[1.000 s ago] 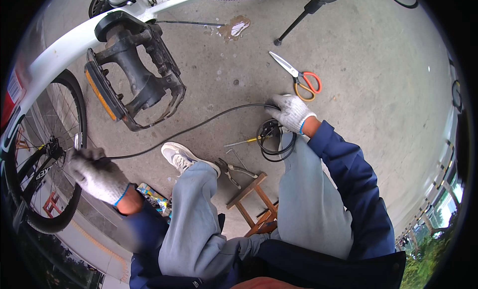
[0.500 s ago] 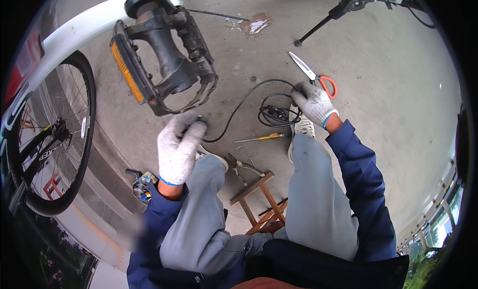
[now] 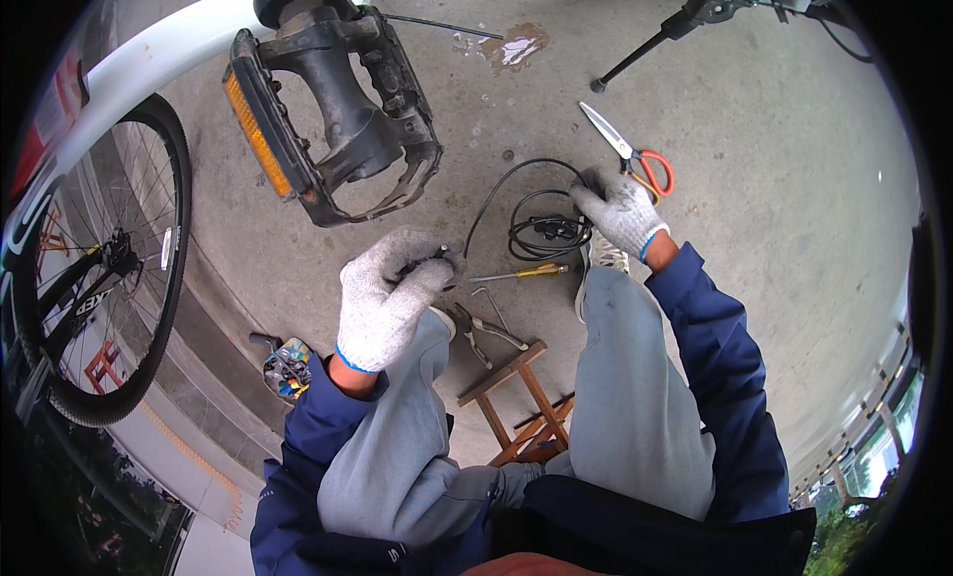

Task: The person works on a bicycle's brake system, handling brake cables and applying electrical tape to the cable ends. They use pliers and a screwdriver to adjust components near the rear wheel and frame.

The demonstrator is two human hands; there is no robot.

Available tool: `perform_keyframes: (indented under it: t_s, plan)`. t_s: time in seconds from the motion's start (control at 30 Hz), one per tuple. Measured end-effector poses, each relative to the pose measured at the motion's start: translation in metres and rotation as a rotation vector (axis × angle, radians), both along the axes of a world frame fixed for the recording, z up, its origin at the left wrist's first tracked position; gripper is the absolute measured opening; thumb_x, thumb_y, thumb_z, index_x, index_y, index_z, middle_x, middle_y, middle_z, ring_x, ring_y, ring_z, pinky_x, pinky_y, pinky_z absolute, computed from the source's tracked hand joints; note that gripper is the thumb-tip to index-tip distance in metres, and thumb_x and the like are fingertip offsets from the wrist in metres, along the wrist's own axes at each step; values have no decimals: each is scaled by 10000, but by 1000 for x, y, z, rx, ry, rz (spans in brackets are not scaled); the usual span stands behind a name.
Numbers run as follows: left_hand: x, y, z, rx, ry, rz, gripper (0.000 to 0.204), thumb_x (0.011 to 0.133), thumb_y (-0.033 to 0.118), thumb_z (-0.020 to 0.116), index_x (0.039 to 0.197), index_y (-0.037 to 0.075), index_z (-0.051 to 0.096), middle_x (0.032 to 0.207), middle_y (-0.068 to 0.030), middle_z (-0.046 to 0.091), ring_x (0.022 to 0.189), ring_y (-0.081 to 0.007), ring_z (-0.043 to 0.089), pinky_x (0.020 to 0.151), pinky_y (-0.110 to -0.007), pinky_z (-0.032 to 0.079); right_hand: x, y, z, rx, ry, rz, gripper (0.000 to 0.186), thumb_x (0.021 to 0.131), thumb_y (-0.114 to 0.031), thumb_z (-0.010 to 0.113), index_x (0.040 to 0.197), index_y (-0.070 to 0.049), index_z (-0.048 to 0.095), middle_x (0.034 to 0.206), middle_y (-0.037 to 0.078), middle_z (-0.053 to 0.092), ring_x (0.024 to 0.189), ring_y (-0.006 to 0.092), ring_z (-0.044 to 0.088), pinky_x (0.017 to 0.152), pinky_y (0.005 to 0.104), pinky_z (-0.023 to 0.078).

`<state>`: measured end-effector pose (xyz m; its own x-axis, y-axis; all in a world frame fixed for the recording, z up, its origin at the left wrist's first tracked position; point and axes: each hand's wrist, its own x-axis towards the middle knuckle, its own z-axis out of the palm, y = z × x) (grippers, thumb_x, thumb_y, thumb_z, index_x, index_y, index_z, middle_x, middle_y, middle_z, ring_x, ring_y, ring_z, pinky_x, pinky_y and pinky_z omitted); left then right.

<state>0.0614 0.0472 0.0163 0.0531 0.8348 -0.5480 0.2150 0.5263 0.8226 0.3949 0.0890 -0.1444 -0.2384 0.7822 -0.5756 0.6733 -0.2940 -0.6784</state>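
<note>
My left hand (image 3: 392,298), in a pale knitted work glove, is closed with thumb and fingers pinched on one end of a thin black cable (image 3: 537,160). From there the cable arcs up and over to my right hand (image 3: 617,215), also gloved, whose fingers grip it beside a loose coil. A small black fitting (image 3: 556,229) lies within that coil, low over the floor near my right shoe. Just beyond my right hand are scissors (image 3: 608,129) with red handles. Below the coil a screwdriver (image 3: 541,270) with a yellow handle lies on the concrete.
A bicycle pedal (image 3: 349,129) with an orange reflector hangs close above my left hand. Pliers (image 3: 484,325) and a hex key (image 3: 499,308) lie between my feet, ahead of a wooden stool (image 3: 504,383). A tool container (image 3: 288,373) is at left; a kickstand (image 3: 640,60) stands far right.
My left hand has moved right with the cable end, bringing it nearer my right hand. The cable's arc has become narrower, and my right hand has shifted slightly left.
</note>
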Motion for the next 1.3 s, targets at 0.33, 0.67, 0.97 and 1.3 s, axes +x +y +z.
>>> perform_keyframes:
  t_s: [0.33,0.67,0.97,1.3]
  plan:
    - [0,-3,-14,-194,-323,68,310,942,34,729,1238,-59,729,1091,-109,780,993,-182,740,920,-346,593,-5,10,3,41,-2,83,502,1004,-433,687,1218,20,721,1086,305,760,1055,482,730,932,500,579]
    - [4,-13,-28,-272,-421,191,478,912,190,867,1294,-30,680,1086,-113,733,958,-216,709,851,-353,578,-27,8,19,88,40,148,495,933,-388,737,1249,-9,688,1082,298,745,1046,491,714,926,530,576]
    - [7,-16,-31,-158,-328,228,311,918,65,821,1197,-24,716,1056,-85,749,942,-161,699,840,-325,571,-34,3,29,59,4,261,487,929,-373,727,1294,-51,694,1147,252,757,1099,457,720,941,512,582]
    - [13,-11,-24,-154,-328,250,286,924,56,824,1181,-23,729,1029,-68,755,924,-139,692,847,-303,561,-39,4,36,73,16,320,519,925,-362,730,1351,-67,703,1166,229,769,1099,425,738,959,487,593]
